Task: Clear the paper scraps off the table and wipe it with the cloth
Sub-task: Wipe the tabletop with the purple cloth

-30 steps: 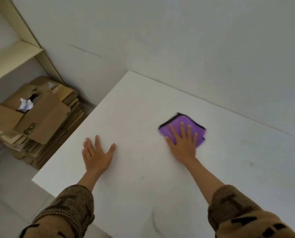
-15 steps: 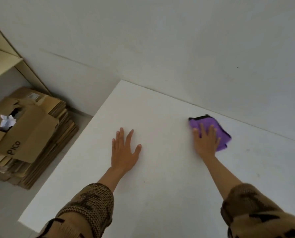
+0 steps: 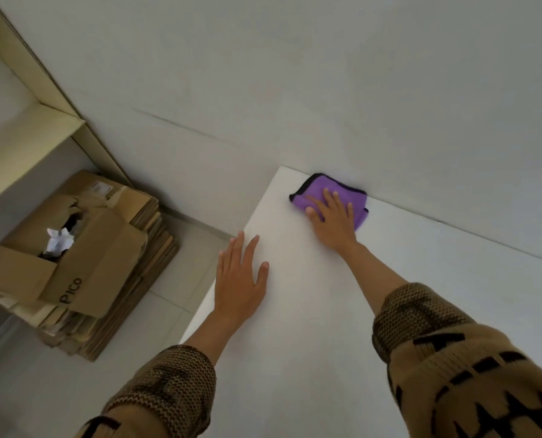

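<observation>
White table, our cloth now moved to its far left corner, right hand pressed flat on it, left hand open at the left edge.

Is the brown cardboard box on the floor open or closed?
Open. The brown cardboard box has its flaps apart, and crumpled white paper shows inside.

The right hand lies flat, fingers spread, on a folded purple cloth at the far left corner of the white surface, against the wall. The left hand rests palm-down at the surface's left edge. On the floor, crumpled paper sits in a cardboard box atop flattened cardboard
</observation>
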Demonstrator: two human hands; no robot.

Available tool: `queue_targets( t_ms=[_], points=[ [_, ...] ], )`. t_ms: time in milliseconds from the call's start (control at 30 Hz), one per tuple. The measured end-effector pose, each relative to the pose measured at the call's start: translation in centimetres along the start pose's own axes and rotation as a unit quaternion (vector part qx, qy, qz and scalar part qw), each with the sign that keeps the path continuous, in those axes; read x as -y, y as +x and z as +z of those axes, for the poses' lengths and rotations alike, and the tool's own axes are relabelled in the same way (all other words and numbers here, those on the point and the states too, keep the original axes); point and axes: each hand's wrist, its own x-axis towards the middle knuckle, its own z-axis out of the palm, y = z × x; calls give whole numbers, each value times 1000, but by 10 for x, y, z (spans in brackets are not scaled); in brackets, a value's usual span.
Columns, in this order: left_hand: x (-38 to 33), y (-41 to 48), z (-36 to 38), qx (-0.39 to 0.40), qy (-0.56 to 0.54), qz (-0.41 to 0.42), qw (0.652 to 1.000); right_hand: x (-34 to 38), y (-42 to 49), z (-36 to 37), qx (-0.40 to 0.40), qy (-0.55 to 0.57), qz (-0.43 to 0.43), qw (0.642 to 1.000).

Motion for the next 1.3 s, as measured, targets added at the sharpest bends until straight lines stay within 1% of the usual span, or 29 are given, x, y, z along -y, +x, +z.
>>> queue_targets(
  t_ms=[67,100,133,167,233,333,433,467,500,533,600,633,667,700,767,800,833,867,900,933,967,1033,1067,1100,1167,1233,1300],
  points=[
    [15,7,-9,-10,-12,-6,1000,15,16,4,-20,12,56,998],
    [23,9,-12,-12,-27,-7,1000,25,21,8,-20,4,69,997],
    [30,10,-16,-15,-48,-10,999,36,23,13,-14,-12,61,998],
    [37,10,-18,-18,-70,-17,997,48,24,19,-5,-27,33,999],
    [45,8,-20,-26,-108,-44,993,72,13,37,8,-53,-59,997],
    [50,8,-24,-44,-147,-104,983,99,-27,71,-20,-89,-186,978],
    [52,11,-32,-52,-166,-107,979,95,-64,88,-20,-89,-249,964],
    [51,12,-35,-52,-166,-100,980,89,-72,88,-29,-85,-251,964],
    [50,13,-39,-53,-162,-92,981,85,-78,84,-41,-72,-234,969],
    [48,14,-42,-57,-158,-86,982,81,-83,81,-53,-59,-200,977],
    [41,14,-47,-66,-154,-76,983,76,-95,78,-67,-37,-104,992],
    [36,13,-49,-69,-153,-68,983,75,-103,78,-66,-35,-73,995],
    [31,11,-50,-71,-152,-58,984,74,-113,79,-59,-40,-71,995],
    [25,8,-50,-71,-152,-47,985,72,-125,79,-45,-46,-100,993],
    [14,1,-49,-69,-153,-35,985,67,-149,78,-10,-57,-194,979],
    [8,-3,-48,-66,-150,-33,986,66,-161,76,6,-47,-226,973],
    [2,-7,-46,-62,-145,-34,987,64,-170,73,20,-10,-235,972],
    [-3,-11,-45,-56,-138,-38,988,63,-179,69,29,56,-221,973],
    [-8,-17,-43,-51,-131,-46,989,60,-188,66,27,132,-188,973],
    [-14,-22,-42,-50,-126,-58,989,57,-197,64,0,190,-145,971],
    [-19,-27,-41,-49,-120,-77,989,55,-205,62,-49,231,-101,967],
    [-28,-37,-37,-34,-107,-133,985,47,-220,59,-159,260,-12,952],
    [-32,-41,-36,-16,-105,-171,980,45,-226,56,-188,270,37,943],
    [-36,-45,-34,5,-106,-209,972,44,-231,51,-194,287,83,934],
    [-44,-52,-33,39,-116,-272,954,43,-239,42,-146,318,154,924],
    [-51,-57,-34,44,-137,-311,939,44,-242,36,-92,326,190,922],
    [-55,-59,-37,49,-176,-357,916,46,-241,32,-57,346,211,912]
  ],
)
